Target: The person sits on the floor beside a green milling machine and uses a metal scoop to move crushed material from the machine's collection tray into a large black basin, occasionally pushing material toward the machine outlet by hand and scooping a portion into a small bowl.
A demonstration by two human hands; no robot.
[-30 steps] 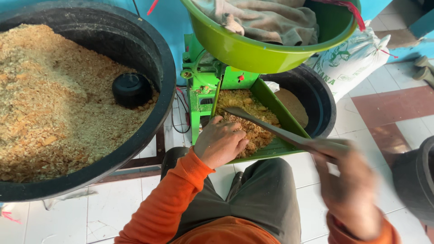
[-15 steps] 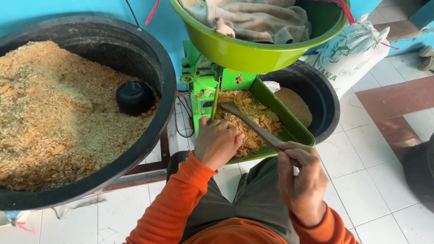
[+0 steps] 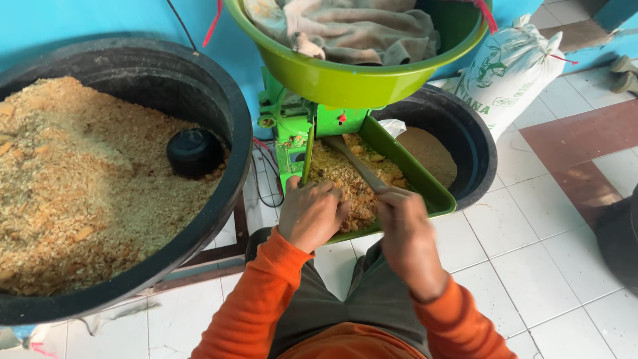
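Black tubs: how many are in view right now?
2. A large black tub of coarse meal sits at left; a smaller black tub stands behind the green tray. More may lie off-frame.

Blue-walled work corner with a tiled floor

A bright blue wall (image 3: 100,20) runs across the top, with a thin black cord (image 3: 181,23) and a red strand (image 3: 214,20) hanging against it. The floor (image 3: 531,266) is laid in white square tiles with dark grout lines, and a band of reddish-brown tiles (image 3: 585,153) crosses at the right. A white printed sack (image 3: 508,73) leans against the wall, tied at its top. A dark metal frame (image 3: 219,256) stands on the tiles at the lower left. Even, soft daylight falls over everything, casting only faint shadows.
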